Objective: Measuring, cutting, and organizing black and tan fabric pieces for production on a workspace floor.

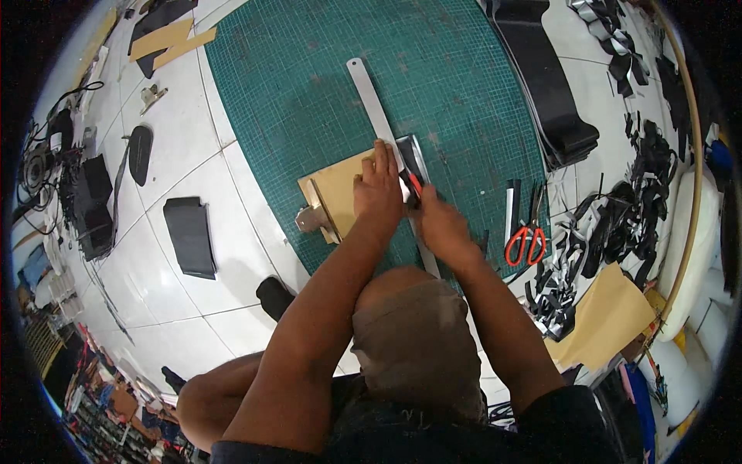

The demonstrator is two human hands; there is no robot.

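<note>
We lay our left hand (376,189) flat on the tan board (340,179) and steel ruler (368,94), fingers (380,158) straight and nearly together, while our right hand (442,226) has its fingers closed around a red-and-black cutter (415,184) beside the ruler. The ruler lies on the green cutting mat (270,93), a silver clip (311,218) gripping the board's left end, red-handled scissors (527,241) near the mat's right edge.
</note>
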